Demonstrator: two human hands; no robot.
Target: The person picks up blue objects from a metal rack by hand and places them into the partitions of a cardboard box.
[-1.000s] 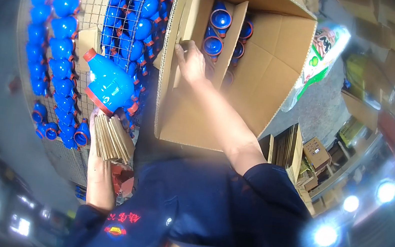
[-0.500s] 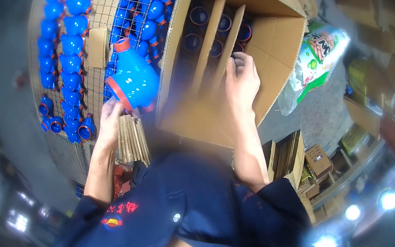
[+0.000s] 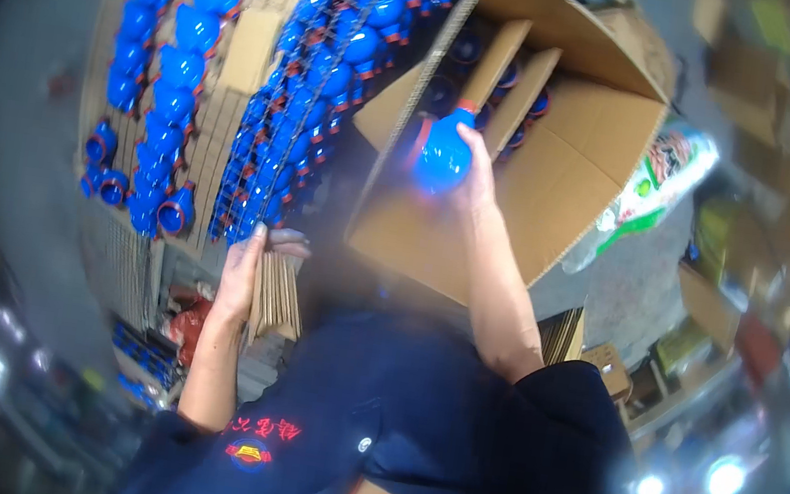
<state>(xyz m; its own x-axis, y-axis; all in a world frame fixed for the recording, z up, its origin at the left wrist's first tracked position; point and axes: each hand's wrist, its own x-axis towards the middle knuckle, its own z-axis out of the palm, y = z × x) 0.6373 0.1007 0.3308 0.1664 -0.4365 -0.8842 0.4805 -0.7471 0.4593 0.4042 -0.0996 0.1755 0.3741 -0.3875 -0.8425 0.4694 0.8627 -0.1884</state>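
From where I stand, the person's right hand [image 3: 476,176] is closed around a glossy blue piece with red ends [image 3: 444,161], holding it over the mouth of an open cardboard carton [image 3: 574,156]. The piece's narrow red neck points away from the person, beside the near end of a cardboard divider [image 3: 493,67]; whether the two touch I cannot tell. A second divider [image 3: 521,103] stands to the right of the first, and dark, round-mouthed pieces [image 3: 464,47] sit in the compartments between and beside them. The left hand [image 3: 246,267] grips nothing that I can see: its thumb is up and its fingers are spread to the right, just above a bundle of cardboard strips [image 3: 277,299]; contact there is unclear. Beyond it stretches a wire mesh [image 3: 216,136] with blue pieces in rows [image 3: 181,68] on the left, a crowded bank of more blue pieces [image 3: 320,100] on the right, and a flat tan card [image 3: 252,50] lying between. A white and green plastic bag [image 3: 647,190] rests just right of the carton, and folded cardboard [image 3: 559,336] stands near the right forearm.
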